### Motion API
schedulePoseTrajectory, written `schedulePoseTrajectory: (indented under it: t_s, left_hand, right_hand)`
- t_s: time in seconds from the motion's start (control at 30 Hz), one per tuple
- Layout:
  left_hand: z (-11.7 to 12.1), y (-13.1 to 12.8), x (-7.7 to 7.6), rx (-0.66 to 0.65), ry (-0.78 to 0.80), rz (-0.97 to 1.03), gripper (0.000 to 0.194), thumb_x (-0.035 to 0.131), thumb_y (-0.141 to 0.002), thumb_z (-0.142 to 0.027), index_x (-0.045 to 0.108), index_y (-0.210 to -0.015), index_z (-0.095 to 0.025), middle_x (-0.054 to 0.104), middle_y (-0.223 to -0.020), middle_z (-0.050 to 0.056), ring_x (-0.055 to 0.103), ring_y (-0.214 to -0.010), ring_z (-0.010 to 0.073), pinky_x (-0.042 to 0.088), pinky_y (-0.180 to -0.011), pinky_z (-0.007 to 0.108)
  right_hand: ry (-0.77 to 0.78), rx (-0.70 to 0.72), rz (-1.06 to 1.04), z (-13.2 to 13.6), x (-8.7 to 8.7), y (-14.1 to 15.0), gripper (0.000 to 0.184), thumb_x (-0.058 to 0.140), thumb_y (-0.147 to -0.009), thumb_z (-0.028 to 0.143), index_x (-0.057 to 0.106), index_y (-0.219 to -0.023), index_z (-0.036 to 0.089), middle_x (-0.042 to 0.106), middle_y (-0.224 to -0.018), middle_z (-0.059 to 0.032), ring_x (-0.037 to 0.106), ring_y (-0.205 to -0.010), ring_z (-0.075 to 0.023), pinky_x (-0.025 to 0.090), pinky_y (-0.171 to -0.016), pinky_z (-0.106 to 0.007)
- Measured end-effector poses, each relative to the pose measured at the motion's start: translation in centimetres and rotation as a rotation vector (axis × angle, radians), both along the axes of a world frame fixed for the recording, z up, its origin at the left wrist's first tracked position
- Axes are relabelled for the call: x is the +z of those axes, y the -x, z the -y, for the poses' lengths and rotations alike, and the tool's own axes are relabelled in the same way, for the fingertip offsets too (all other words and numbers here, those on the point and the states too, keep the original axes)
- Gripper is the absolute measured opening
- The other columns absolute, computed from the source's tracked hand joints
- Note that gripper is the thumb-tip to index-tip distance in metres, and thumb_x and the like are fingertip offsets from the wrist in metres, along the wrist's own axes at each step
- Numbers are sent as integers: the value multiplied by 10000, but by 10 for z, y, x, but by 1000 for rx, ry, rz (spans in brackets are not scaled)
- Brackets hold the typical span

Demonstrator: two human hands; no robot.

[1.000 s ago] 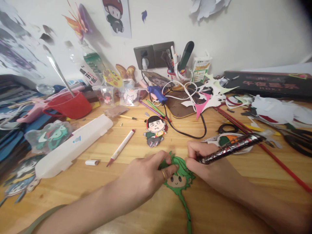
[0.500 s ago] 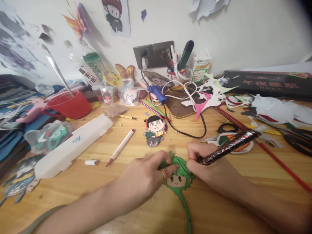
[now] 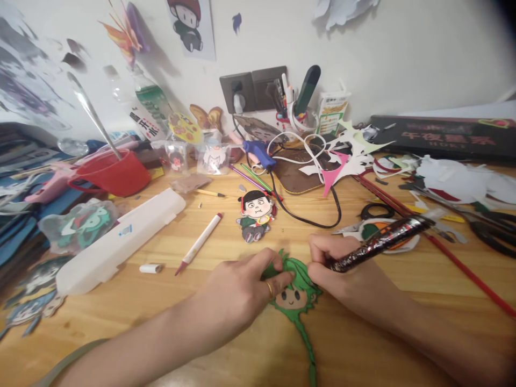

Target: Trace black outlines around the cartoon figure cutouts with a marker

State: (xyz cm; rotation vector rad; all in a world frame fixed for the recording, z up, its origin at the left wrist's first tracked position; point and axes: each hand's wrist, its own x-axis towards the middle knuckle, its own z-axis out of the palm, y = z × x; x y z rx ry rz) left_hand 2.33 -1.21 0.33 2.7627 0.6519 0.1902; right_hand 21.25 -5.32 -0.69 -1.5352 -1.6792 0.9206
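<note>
A green-haired character cutout (image 3: 293, 299) with a smiling face and a long green braid lies flat on the wooden table. My left hand (image 3: 250, 284) is on its upper left side, thumb and fingers closed on the hair and holding it down. A gold ring shows on that hand. At the cutout's right edge my right hand (image 3: 336, 264) is closed around a thick, dark, glossy pen (image 3: 381, 243), which slants up to the right. The fingers hide its tip. Just beyond the hands sits a black-haired character cutout (image 3: 255, 216).
Left of my hands lie an uncapped marker (image 3: 198, 245), its white cap (image 3: 150, 268) and a long white case (image 3: 123, 242). A red mug (image 3: 121, 174) stands behind. A blue glue gun (image 3: 260, 153) with its cable is at the back; scissors (image 3: 494, 231) and paper scraps lie right.
Both hands, the green-haired cutout and the pen stay almost in place. The view shifts very slightly; nothing is let go or taken hold of.
</note>
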Motion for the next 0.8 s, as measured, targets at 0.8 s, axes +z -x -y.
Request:
schedulePoseTrajectory:
  t_s: [0.8]
  left_hand:
    - [-1, 2, -3, -40, -47, 8, 302, 277, -956, -250, 558, -1046, -188, 526, -907, 42, 501, -616, 96, 401, -512, 192]
  right_hand:
    - [24, -2, -23, 0, 1, 1, 259, 421, -630, 50, 249, -515, 205, 274, -474, 69, 273, -461, -84, 203, -429, -237]
